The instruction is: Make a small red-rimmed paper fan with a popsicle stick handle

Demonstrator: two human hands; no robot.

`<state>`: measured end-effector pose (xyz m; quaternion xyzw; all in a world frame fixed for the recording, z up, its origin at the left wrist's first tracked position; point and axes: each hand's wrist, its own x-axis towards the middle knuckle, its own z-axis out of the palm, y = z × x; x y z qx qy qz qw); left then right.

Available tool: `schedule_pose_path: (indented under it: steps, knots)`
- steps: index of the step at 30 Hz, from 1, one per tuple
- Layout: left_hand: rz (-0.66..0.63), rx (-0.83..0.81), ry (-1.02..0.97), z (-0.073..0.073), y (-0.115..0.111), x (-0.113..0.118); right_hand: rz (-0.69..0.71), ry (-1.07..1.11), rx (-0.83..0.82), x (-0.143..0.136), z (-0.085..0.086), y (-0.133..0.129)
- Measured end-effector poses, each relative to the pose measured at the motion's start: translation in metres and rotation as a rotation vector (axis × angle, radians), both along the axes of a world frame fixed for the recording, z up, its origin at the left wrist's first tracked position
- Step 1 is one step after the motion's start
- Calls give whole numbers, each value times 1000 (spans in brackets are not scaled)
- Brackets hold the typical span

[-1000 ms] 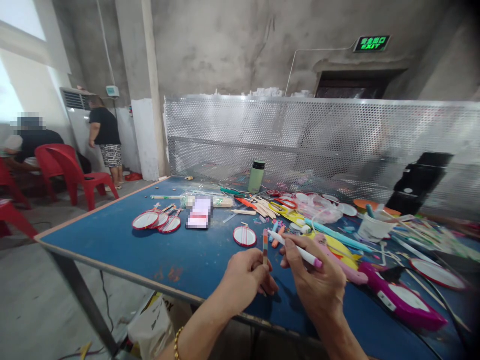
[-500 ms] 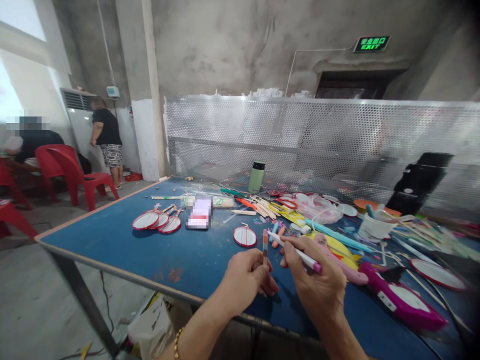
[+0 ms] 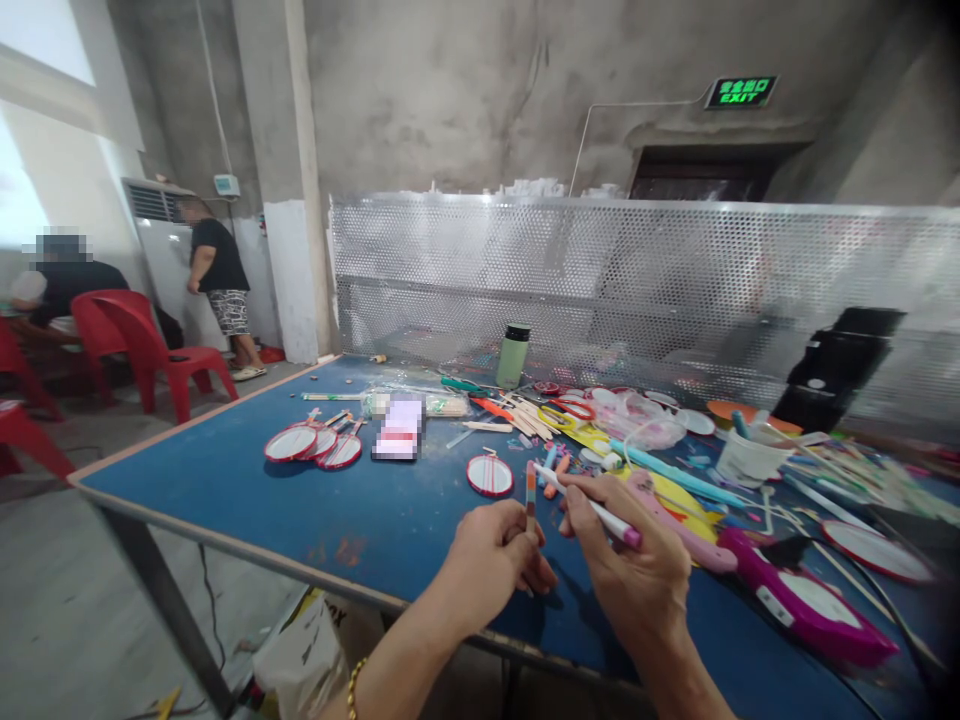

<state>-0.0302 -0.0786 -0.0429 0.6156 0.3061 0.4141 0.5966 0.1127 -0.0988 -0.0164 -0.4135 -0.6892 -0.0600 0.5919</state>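
Observation:
My left hand [image 3: 489, 555] pinches a thin wooden craft stick [image 3: 531, 492], held upright, with coloured bands along it. In my right hand [image 3: 637, 565] is a white marker pen [image 3: 611, 520] with a pink-purple end. Its tip touches or nearly touches the top of the stick; I cannot tell which. Just beyond my left hand lies a small round white disc with a red rim [image 3: 490, 475]. Short orange and blue pieces [image 3: 552, 478] lie behind the stick.
Several red-rimmed discs [image 3: 291, 443] and a phone [image 3: 399, 425] lie on the blue table [image 3: 225, 470]. A green bottle [image 3: 513, 355] stands at the back. To the right are a white cup [image 3: 742, 458], a magenta tool [image 3: 817, 605] and scissors [image 3: 576, 407]. A person [image 3: 217, 265] stands far left.
My hands, the stick and the marker stay in nearly the same place. The standing person in the background has shifted slightly to the right, one foot now further right.

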Motion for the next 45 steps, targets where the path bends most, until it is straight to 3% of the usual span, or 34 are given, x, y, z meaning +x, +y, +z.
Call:
schedule_pose_path:
  steps: [45]
  knots:
    - [-9,7,0,-3,1,1,-1,-6,-4,2,0,0]
